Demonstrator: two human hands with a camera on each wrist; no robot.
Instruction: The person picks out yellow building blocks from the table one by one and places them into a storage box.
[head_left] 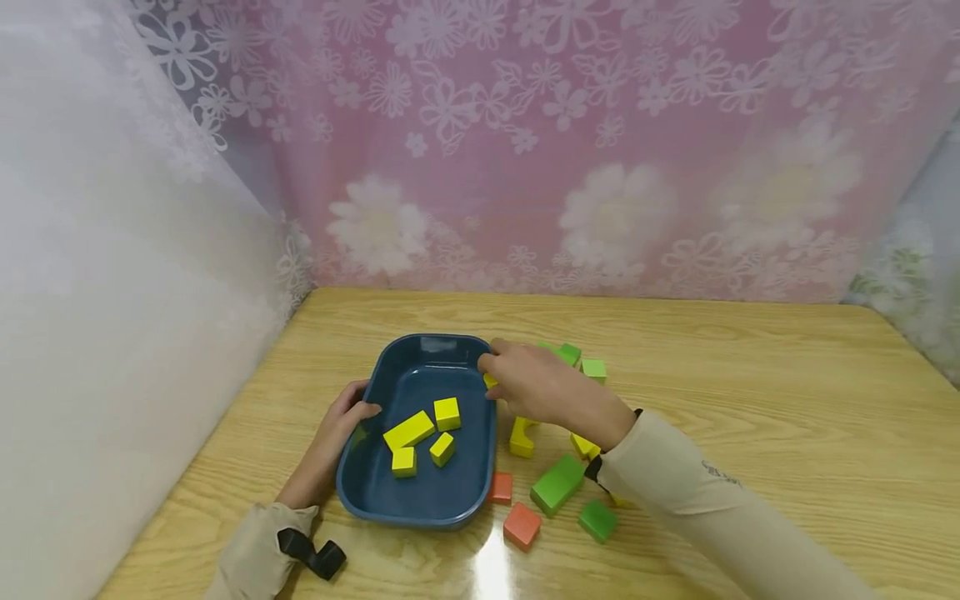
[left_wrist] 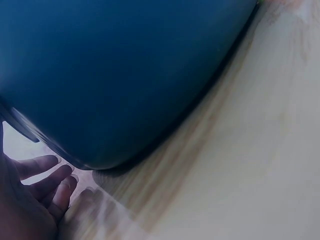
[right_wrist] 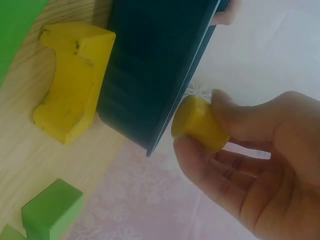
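Note:
A blue tray with raised walls stands on the table, holding several yellow blocks, among them a long one and a cube. My left hand grips its left side, thumb over the rim and fingers outside against the wall; those fingers show in the left wrist view. Over the tray's right rim, my right hand pinches a yellow cylinder between thumb and fingers. Just right of the tray lies a yellow arch block, apart from the hand.
Loose blocks lie right of the tray: a green rectangular block, a dark green block, a red cube and light green ones farther back. My right forearm partly covers other yellow blocks. A floral curtain hangs behind the table.

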